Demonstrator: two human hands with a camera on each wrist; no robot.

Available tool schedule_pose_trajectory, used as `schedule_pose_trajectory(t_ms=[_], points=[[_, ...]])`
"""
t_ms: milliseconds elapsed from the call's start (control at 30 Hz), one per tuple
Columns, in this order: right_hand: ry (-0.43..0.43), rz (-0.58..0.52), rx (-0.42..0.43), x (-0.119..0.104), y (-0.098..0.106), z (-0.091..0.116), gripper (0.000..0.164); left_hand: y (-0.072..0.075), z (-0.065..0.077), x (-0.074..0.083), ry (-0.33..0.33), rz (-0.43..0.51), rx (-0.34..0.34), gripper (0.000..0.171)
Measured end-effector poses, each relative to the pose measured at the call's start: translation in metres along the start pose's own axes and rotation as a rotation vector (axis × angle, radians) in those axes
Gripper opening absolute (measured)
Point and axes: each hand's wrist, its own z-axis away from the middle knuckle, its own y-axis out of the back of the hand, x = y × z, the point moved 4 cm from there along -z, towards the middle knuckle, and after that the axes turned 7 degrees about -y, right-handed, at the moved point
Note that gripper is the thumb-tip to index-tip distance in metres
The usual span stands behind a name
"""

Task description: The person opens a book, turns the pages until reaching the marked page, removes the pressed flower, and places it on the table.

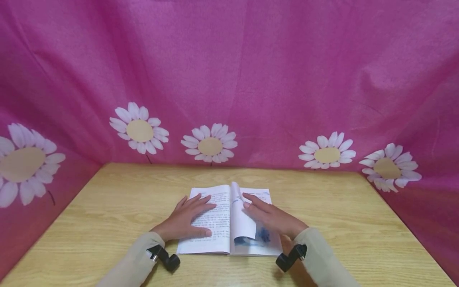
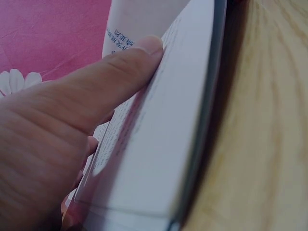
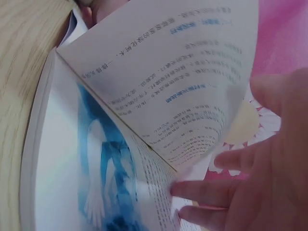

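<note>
An open book (image 1: 211, 235) lies on the table, printed text on its left page and a blue picture on its right page. Spread over the left page is my left hand (image 1: 190, 219), thumb stretched toward the lower middle; in the left wrist view the thumb (image 2: 120, 67) rests on the paper. One page (image 1: 244, 223) stands raised from the spine and curls over the right side. At this page's outer edge is my right hand (image 1: 270, 217), its fingers extended. The right wrist view shows the raised page (image 3: 183, 72) beside the thumb, with the fingers (image 3: 207, 192) apart.
The wooden table (image 1: 107, 215) extends around the book on all sides. Behind it and along both sides hangs a magenta cloth (image 1: 265, 79) with large white daisies. Black wrist mounts (image 1: 165, 257) sit on both sleeves, close to the book's near corners.
</note>
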Motion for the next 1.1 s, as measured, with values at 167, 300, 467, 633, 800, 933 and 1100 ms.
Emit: schedule_pose_trajectory(t_ms=[167,300,467,633,800,933,1100], points=[[0.054,-0.061,-0.081,-0.005,-0.002,0.001,0.054,0.000,0.000,0.000,-0.009,-0.004,0.000,0.081],[0.128,-0.054,-0.134,-0.006,-0.001,0.002,0.060,0.000,-0.001,-0.001,-0.007,-0.011,-0.003,0.081],[0.169,0.010,-0.083,-0.006,0.002,0.002,0.067,-0.001,-0.001,-0.003,-0.015,-0.019,0.002,0.082],[0.181,0.017,0.055,-0.007,0.007,0.001,0.062,-0.001,-0.001,-0.003,-0.017,-0.014,0.006,0.082],[0.220,0.017,0.192,-0.011,0.012,0.001,0.082,-0.001,0.000,-0.002,-0.007,-0.009,0.007,0.082],[0.269,0.062,0.280,-0.015,0.014,0.002,0.088,-0.001,0.000,-0.002,-0.003,-0.001,0.005,0.081],[0.268,0.081,0.358,-0.019,0.010,0.002,0.092,-0.001,-0.001,-0.003,0.000,-0.001,0.000,0.081]])
